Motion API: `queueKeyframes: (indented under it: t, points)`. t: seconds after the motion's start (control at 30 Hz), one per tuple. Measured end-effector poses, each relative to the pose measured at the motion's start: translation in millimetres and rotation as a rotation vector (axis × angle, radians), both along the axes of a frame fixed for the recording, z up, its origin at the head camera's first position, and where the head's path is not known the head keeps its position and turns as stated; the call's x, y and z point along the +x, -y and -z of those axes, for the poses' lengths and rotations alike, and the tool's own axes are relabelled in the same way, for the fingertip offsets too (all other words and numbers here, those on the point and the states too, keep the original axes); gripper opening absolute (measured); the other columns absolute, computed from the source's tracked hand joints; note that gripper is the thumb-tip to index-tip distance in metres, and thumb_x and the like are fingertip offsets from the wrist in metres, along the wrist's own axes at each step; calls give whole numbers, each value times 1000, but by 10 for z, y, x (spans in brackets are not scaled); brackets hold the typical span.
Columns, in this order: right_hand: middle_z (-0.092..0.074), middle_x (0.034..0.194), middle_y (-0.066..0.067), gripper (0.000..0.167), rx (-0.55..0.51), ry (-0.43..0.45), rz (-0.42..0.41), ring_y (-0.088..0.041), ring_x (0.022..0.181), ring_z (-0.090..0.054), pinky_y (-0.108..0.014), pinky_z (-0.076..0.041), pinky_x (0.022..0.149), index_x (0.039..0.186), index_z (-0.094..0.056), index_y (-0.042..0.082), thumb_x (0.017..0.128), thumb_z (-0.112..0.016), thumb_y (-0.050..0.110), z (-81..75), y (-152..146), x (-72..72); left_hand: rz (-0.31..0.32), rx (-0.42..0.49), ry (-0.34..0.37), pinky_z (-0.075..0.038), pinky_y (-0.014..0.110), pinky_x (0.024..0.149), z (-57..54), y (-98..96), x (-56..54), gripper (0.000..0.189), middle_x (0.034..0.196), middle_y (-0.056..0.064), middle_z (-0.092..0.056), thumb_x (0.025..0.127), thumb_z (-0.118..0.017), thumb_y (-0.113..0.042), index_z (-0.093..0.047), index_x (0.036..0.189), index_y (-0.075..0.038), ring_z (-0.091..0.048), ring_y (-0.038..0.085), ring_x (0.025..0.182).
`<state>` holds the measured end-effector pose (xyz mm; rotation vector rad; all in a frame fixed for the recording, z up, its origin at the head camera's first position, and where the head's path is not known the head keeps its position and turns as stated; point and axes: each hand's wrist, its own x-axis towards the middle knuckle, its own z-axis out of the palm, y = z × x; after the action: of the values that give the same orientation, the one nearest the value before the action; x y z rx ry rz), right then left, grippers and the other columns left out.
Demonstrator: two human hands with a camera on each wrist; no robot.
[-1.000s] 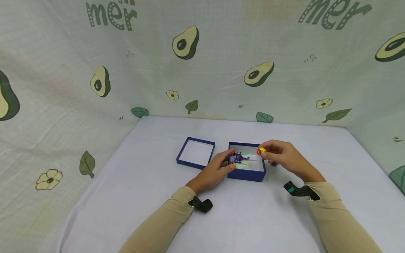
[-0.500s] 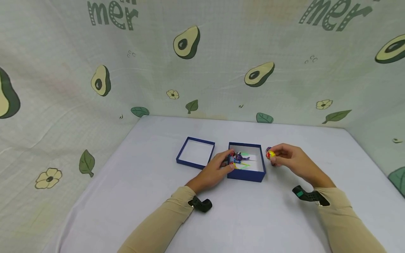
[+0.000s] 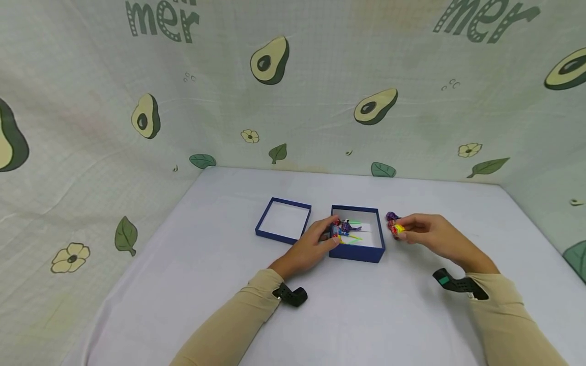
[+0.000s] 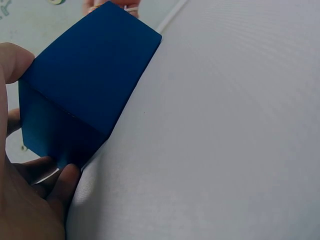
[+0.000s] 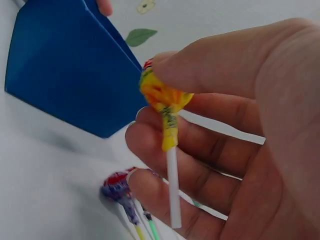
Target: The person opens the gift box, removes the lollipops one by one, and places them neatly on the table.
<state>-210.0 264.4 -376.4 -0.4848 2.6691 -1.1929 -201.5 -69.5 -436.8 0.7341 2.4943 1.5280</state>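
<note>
Yellow wrapping with a little red covers the lollipop (image 5: 164, 95) that the right hand (image 3: 428, 235) pinches between thumb and fingers, its white stick pointing toward the bottom of the right wrist view. In the head view this lollipop is right of centre, just beyond the right wall of the blue box (image 3: 357, 253). Loose lollipops (image 5: 118, 187) in purple and red wrappers lie on the table near it, at the lower middle of the right wrist view; whether the held one touches them I cannot tell.

The left hand (image 3: 308, 250) grips the left end of the box, thumb and fingers on its walls. Inside, toward that end, lie several wrapped lollipops (image 3: 346, 227), some with green or yellow sticks; the fingers partly hide them.

To the left of the box, around the middle of the head view, a shallow blue-edged lid (image 3: 284, 221) lies with its white inside up. White cloth covers the table (image 3: 366, 310); a pale curtain (image 3: 320, 96) printed with avocados fills the upper frame.
</note>
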Motion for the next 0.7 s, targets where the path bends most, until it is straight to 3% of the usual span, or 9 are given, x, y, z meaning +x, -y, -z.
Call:
queueKeyframes:
  t: [0.23, 0.7]
  points:
    - [-68, 108, -4, 37, 148, -56, 16, -24, 97, -59, -32, -52, 77, 120, -71, 8, 94, -72, 35, -9, -120, -6, -4, 0, 10, -33, 31, 113, -8, 1, 4, 62, 158, -1, -31, 103, -53, -35, -30, 159, -23, -34, 12, 140]
    - [-67, 96, -2, 20, 136, -34, -48, -19, 87, -58, -26, -50, 70, 111, -72, 7, 92, -71, 14, 120, -258, -67, -9, -11, 2, -34, 33, 113, 3, -1, 2, 62, 158, -1, -32, 102, -53, -37, -30, 159, -25, -35, 14, 140]
